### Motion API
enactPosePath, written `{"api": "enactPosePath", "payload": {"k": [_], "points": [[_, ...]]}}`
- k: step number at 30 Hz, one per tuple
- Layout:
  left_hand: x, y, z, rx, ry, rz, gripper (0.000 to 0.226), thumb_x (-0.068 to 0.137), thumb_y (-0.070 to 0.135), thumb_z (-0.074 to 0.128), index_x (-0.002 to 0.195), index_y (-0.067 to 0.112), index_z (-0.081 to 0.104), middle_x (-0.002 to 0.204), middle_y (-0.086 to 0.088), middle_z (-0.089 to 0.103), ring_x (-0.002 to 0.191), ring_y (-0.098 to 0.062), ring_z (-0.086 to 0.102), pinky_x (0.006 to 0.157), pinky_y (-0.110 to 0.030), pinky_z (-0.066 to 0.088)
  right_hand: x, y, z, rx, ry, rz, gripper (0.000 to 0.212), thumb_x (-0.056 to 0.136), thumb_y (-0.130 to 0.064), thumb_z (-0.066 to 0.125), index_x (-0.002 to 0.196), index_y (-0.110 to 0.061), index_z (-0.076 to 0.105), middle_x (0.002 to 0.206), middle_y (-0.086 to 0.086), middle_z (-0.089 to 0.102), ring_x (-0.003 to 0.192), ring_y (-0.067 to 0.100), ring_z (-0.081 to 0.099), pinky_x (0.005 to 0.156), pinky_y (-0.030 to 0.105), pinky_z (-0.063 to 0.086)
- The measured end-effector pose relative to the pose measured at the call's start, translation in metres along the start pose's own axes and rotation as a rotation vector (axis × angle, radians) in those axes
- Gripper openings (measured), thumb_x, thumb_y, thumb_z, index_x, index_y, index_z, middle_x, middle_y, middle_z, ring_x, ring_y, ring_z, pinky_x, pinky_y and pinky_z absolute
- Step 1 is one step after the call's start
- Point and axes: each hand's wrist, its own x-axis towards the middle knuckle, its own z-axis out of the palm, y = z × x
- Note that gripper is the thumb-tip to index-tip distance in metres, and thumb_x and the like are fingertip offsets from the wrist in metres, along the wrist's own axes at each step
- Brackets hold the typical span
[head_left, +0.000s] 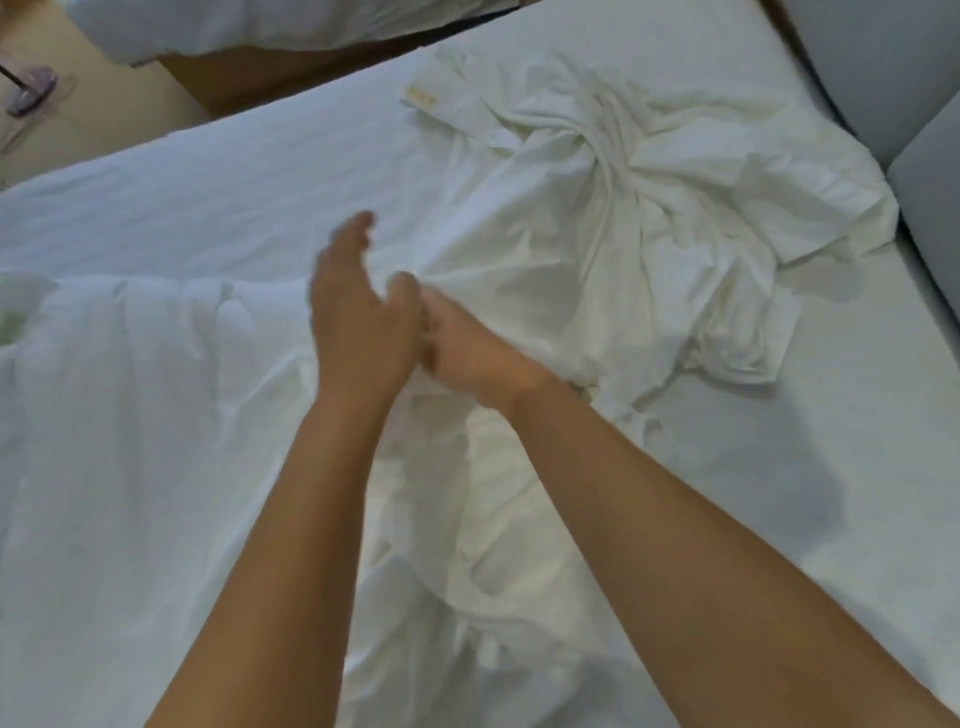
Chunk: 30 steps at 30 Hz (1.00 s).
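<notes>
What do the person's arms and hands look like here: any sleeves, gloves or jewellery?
Both arms are bare: no sleeve shows on the left forearm or the right forearm up to the frame's lower edge. The left hand and right hand are ungloved. No watch, bracelet or ring shows, though the picture is blurred, so a thin ring could be missed.

Nothing legible appears anywhere. The only marking is a small row of yellow marks (421, 96) on a turned-up corner of the crumpled white sheet (623, 171) lying on the bed (857, 467), too blurred and small to read as letters or numbers.
</notes>
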Motion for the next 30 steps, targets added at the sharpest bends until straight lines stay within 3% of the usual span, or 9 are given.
{"api": "enactPosePath", "payload": {"k": [2,7,12,17,20,22,24,27,30], "points": [[-0.014,-0.001,0.021,0.027,-0.228,0.037,0.050,0.079,0.028,0.047,0.128,0.018,0.054,0.127,-0.003,0.055,0.114,-0.018,0.051,0.101,-0.029,0.035,-0.008,0.028,-0.010,0.158,-0.010,0.051,0.026,0.100,-0.003,0.035,0.119,0.002,0.052,0.107,0.012,0.058,0.094,0.015,0.056,0.086,0.027,0.049],[-0.027,-0.034,0.090,0.597,-0.625,0.196,0.043,0.095,0.043,0.042,0.131,0.020,0.046,0.145,-0.003,0.038,0.136,-0.022,0.028,0.112,-0.054,0.010,-0.032,0.086,-0.089,0.205,0.597,0.055,0.016,0.091,-0.006,0.052,0.096,-0.019,0.058,0.075,0.003,0.064,0.059,0.010,0.062,0.055,0.023,0.051],[-0.037,-0.053,0.134,0.805,-0.568,0.326,0.070,0.084,0.053,0.053,0.137,0.013,0.033,0.143,-0.008,0.034,0.136,-0.028,0.024,0.108,-0.066,0.001,-0.034,0.128,-0.158,-0.122,0.920,0.275,0.022,0.084,-0.014,0.054,0.106,-0.013,0.056,0.096,0.002,0.060,0.090,0.022,0.059,0.073,0.031,0.047],[-0.048,-0.046,0.172,0.877,-0.592,0.704,0.079,0.086,0.049,0.055,0.149,0.018,0.019,0.153,-0.014,0.018,0.142,-0.031,0.011,0.110,-0.058,-0.011,-0.037,0.158,-0.178,-0.057,0.770,0.561,0.055,0.086,-0.038,0.062,0.127,-0.004,0.046,0.124,0.009,0.054,0.111,0.027,0.055,0.093,0.039,0.047],[-0.042,-0.035,0.194,0.920,-0.706,0.838,0.043,0.095,0.032,0.044,0.135,0.017,0.043,0.144,-0.013,0.036,0.138,-0.031,0.024,0.113,-0.053,-0.007,-0.046,0.162,-0.174,-0.124,0.481,0.513,0.029,0.090,-0.028,0.058,0.097,-0.001,0.063,0.102,0.013,0.067,0.087,0.022,0.062,0.078,0.034,0.051],[-0.028,-0.020,0.198,0.704,-0.629,0.591,0.029,0.097,0.027,0.039,0.111,0.009,0.057,0.118,-0.012,0.058,0.116,-0.031,0.049,0.104,-0.043,0.026,-0.053,0.161,-0.172,-0.239,0.370,0.462,0.020,0.089,-0.020,0.054,0.082,-0.004,0.062,0.083,0.011,0.063,0.071,0.017,0.055,0.061,0.027,0.043],[-0.002,-0.012,0.189,0.408,-0.427,0.122,0.040,0.102,0.031,0.032,0.108,0.002,0.059,0.110,-0.019,0.062,0.105,-0.034,0.056,0.081,-0.035,0.035,-0.063,0.163,-0.168,-0.272,0.378,0.393,0.016,0.087,-0.016,0.053,0.080,-0.006,0.062,0.079,0.005,0.062,0.068,0.013,0.052,0.058,0.025,0.038],[0.042,-0.030,0.161,0.076,-0.138,-0.387,0.056,0.104,0.035,0.024,0.121,-0.010,0.053,0.126,-0.028,0.055,0.119,-0.037,0.051,0.094,-0.035,0.035,-0.090,0.168,-0.164,-0.173,0.420,0.399,0.015,0.086,-0.011,0.051,0.076,-0.012,0.062,0.078,0.001,0.064,0.069,0.013,0.055,0.058,0.025,0.039],[0.049,-0.055,0.136,0.038,-0.081,-0.612,0.056,0.104,0.036,0.025,0.130,-0.010,0.045,0.134,-0.028,0.049,0.124,-0.038,0.047,0.102,-0.041,0.038,-0.121,0.177,-0.176,-0.213,0.270,0.536,0.018,0.087,-0.008,0.048,0.080,-0.006,0.065,0.080,0.009,0.066,0.066,0.014,0.055,0.055,0.022,0.039]]}}
